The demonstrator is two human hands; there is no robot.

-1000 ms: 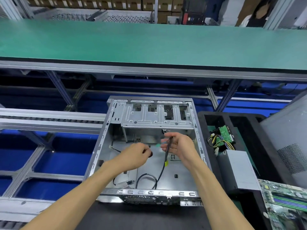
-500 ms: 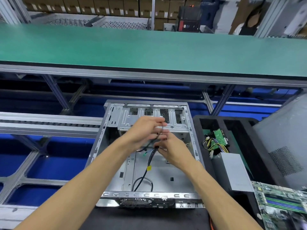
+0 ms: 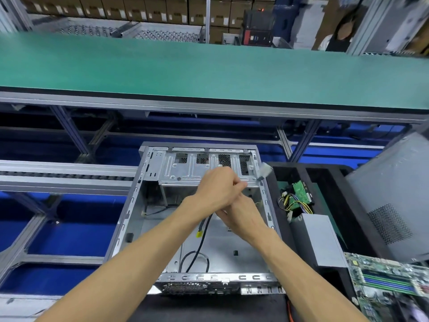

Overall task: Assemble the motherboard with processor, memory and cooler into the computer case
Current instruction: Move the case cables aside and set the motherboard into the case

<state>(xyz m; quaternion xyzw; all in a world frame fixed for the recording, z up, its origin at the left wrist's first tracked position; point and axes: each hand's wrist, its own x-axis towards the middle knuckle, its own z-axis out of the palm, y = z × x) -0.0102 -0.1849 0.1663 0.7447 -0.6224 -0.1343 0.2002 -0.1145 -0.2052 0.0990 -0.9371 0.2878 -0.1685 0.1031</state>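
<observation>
Black cable (image 3: 202, 238) is limp, light; your left hand (image 3: 218, 189) and right hand (image 3: 241, 214) pinch its upper end over case (image 3: 130, 219); grip near connector.

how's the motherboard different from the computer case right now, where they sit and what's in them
The computer case lies open in front of the person, a bare metal shell with only a black cable on its floor; the motherboard lies outside it at the lower right, partly cut off by the frame. Both hands, left hand and right hand, work over the case; neither touches the motherboard. The case is plain grey, the motherboard green with blue slots. Both lie flat.
</observation>
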